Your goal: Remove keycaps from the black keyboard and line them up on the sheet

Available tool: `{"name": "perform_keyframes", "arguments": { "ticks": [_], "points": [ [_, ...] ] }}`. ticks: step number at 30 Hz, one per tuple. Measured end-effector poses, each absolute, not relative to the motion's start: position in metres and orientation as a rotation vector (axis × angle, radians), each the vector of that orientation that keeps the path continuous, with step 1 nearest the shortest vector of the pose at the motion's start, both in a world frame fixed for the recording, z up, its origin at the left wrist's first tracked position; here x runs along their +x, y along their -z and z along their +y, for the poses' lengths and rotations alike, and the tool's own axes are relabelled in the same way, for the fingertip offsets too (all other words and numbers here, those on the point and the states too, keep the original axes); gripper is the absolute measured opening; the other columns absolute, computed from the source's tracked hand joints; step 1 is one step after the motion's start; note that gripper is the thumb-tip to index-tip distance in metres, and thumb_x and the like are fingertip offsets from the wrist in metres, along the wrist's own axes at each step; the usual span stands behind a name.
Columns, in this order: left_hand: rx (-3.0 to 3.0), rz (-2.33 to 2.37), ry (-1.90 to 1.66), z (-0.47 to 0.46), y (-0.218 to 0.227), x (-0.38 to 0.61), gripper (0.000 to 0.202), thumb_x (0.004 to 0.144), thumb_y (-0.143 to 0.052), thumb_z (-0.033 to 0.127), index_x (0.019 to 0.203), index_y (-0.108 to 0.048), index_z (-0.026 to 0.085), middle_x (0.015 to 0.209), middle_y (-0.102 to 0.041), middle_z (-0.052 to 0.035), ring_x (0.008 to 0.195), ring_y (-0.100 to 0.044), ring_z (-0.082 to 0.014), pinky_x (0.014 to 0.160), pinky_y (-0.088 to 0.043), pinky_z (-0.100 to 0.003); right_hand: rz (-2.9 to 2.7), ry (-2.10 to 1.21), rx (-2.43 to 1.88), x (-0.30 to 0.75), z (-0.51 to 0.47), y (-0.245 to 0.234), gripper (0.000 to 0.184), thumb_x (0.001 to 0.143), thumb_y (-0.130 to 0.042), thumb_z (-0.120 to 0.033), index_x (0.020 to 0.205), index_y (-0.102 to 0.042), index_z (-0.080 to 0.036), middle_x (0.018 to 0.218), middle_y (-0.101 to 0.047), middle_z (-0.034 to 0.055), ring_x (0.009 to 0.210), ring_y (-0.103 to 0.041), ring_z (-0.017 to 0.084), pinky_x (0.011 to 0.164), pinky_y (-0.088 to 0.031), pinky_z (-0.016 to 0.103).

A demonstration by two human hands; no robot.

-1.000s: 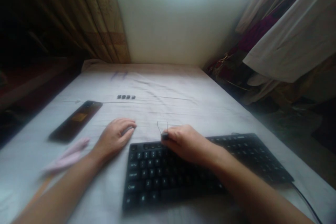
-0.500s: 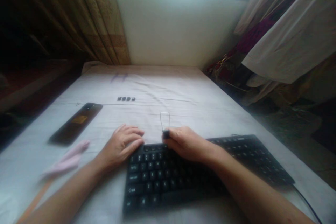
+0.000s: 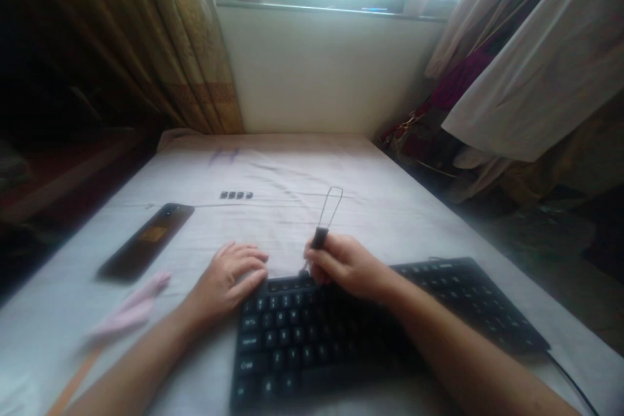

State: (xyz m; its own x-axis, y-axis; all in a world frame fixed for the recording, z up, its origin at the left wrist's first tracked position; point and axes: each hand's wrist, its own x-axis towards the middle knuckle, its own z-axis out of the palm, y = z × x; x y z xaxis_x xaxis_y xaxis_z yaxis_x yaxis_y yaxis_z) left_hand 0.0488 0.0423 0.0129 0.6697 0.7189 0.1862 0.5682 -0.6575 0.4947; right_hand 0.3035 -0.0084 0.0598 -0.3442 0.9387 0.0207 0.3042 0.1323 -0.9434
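Note:
A black keyboard (image 3: 273, 339) lies on the white sheet in front of me. My right hand (image 3: 344, 260) grips a wire keycap puller (image 3: 319, 238) by its dark middle, over the keyboard's top row. One wire loop points up and leans right; the lower end reaches a dark keycap (image 3: 303, 273) at the back edge, partly hidden by my fingers. Whether that keycap is loose, I cannot tell. My left hand (image 3: 234, 276) rests open on the sheet, fingers stretched, thumb against the keyboard's back left corner. Several loose dark keycaps (image 3: 236, 195) sit in a row beyond it.
A dark phone (image 3: 149, 237) lies on the left of the sheet. Nearer me is a pink cloth-like item (image 3: 136, 305) with an orange strip (image 3: 78, 377). A cable (image 3: 572, 377) leaves the keyboard at the right. Curtains (image 3: 195, 45) and hanging cloth (image 3: 531, 91) flank the window.
The keycap puller has tipped to the right, its upper loop now higher, and its lower end shows below my right hand. My left hand stays put. The view has tilted up slightly.

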Motion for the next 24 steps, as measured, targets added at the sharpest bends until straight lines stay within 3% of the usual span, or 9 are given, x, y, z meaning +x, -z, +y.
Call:
{"name": "perform_keyframes", "arguments": {
  "ticks": [7,10,15,24],
  "points": [
    [2.401,0.968,-0.726,0.018,-0.024,0.065,0.022,0.083,-0.060,0.035,0.105,-0.062,0.028,0.104,-0.071,-0.0012,0.100,-0.064,-0.0220,0.106,-0.030,-0.050,-1.827,-1.008,-1.163,0.289,-0.016,-0.064,0.016,0.090,-0.045,-0.024,0.078,-0.052,-0.017,0.060,-0.054,-0.0029,0.054,-0.051,0.009,0.057,-0.044,0.022],
    [2.344,0.973,-0.802,0.005,-0.030,0.076,0.022,0.081,-0.063,0.036,0.102,-0.063,0.027,0.099,-0.072,-0.0007,0.097,-0.065,-0.0221,0.101,-0.038,-0.045,-1.841,-0.981,-1.117,0.285,-0.019,-0.068,0.017,0.091,-0.045,-0.024,0.077,-0.054,-0.017,0.061,-0.055,-0.0023,0.054,-0.052,0.009,0.057,-0.044,0.022],
    [2.205,0.975,-0.856,-0.004,-0.033,0.084,0.012,0.083,-0.062,0.032,0.093,-0.064,0.025,0.088,-0.070,-0.0004,0.085,-0.065,-0.0188,0.080,-0.049,-0.033,-1.868,-0.958,-1.029,0.280,-0.022,-0.070,0.016,0.090,-0.047,-0.021,0.080,-0.057,-0.016,0.064,-0.058,-0.0013,0.057,-0.054,0.009,0.057,-0.045,0.021],
    [1.958,1.120,-0.765,-0.001,-0.031,0.080,0.014,0.081,-0.062,0.032,0.090,-0.067,0.023,0.088,-0.072,0.0000,0.085,-0.067,-0.0185,0.082,-0.050,-0.031,-1.899,-0.562,-0.985,0.281,-0.020,-0.059,0.013,0.090,-0.053,-0.019,0.094,-0.064,-0.018,0.083,-0.071,0.0037,0.073,-0.066,0.013,0.070,-0.053,0.023]
  ]
}}
